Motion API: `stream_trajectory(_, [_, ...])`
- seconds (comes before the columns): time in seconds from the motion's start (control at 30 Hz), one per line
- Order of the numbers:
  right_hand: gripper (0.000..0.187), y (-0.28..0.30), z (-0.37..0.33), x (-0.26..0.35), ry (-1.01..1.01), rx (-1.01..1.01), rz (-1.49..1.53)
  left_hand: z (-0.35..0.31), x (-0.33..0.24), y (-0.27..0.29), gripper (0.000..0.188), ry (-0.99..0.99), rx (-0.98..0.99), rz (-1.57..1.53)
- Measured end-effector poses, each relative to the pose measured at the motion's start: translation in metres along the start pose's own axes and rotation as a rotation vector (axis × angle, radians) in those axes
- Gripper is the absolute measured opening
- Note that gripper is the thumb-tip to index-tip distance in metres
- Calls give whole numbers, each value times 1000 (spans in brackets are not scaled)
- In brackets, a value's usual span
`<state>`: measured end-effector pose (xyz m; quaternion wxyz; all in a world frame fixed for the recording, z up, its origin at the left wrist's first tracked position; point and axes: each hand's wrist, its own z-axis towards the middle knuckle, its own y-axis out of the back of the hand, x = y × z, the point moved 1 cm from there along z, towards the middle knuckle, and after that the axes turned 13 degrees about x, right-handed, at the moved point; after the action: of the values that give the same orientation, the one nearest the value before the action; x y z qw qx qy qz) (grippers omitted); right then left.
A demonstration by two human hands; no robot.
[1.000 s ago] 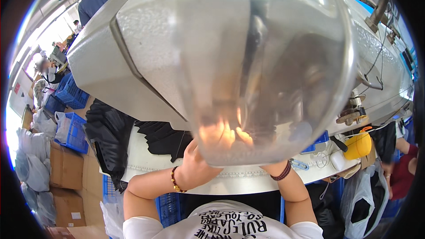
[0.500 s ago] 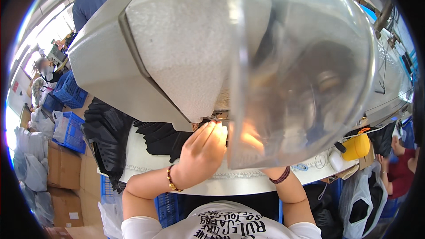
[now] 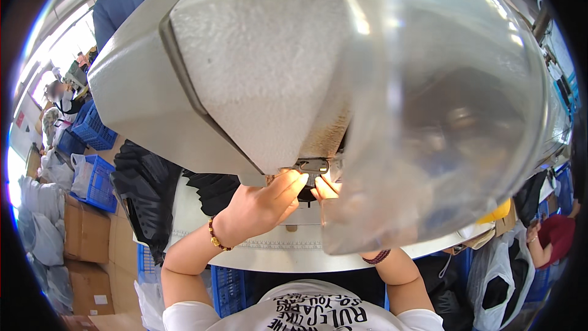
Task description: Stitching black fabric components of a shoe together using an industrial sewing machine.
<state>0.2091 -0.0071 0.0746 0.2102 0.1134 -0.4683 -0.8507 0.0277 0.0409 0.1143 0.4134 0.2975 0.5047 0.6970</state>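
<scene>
My left hand [image 3: 260,208] is at the sewing machine's front end, its fingers pinched together just under the small metal clamp part [image 3: 312,165]. Facing it, the fingertips of my right hand [image 3: 327,189] are bent and close together; the clear plastic shield [image 3: 453,165] blurs the rest of that hand. Between the two sets of fingertips something small and dark shows, too hidden to name. The grey machine head [image 3: 257,61] rises over both hands. Beside my left hand, a fanned stack of black fabric pieces [image 3: 214,193] lies on the white table [image 3: 263,254].
A pile of black patterned shoe uppers [image 3: 141,193] hangs over the table's left edge. Blue crates [image 3: 98,181], cardboard boxes [image 3: 89,233] and plastic bags stand on the left floor. A person in dark blue [image 3: 131,0] stands behind the machine; another in red [image 3: 557,239] is at right.
My left hand has shifted left and its fingertips have drawn back a little from the machine. My right fingertips now show past the shield's edge, which appears farther right.
</scene>
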Motion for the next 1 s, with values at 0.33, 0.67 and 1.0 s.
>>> stream_trajectory(0.33, [24,22,25,-1,37,-19,98,8,11,6,25,-81,-84,-97])
stream_trajectory(0.67, [20,10,14,1,40,-11,-83,7,8,1,21,-13,-119,-31])
stream_trajectory(1.0, [6,-10,6,-6,-40,-80,227,6,2,-6,23,64,-92,12])
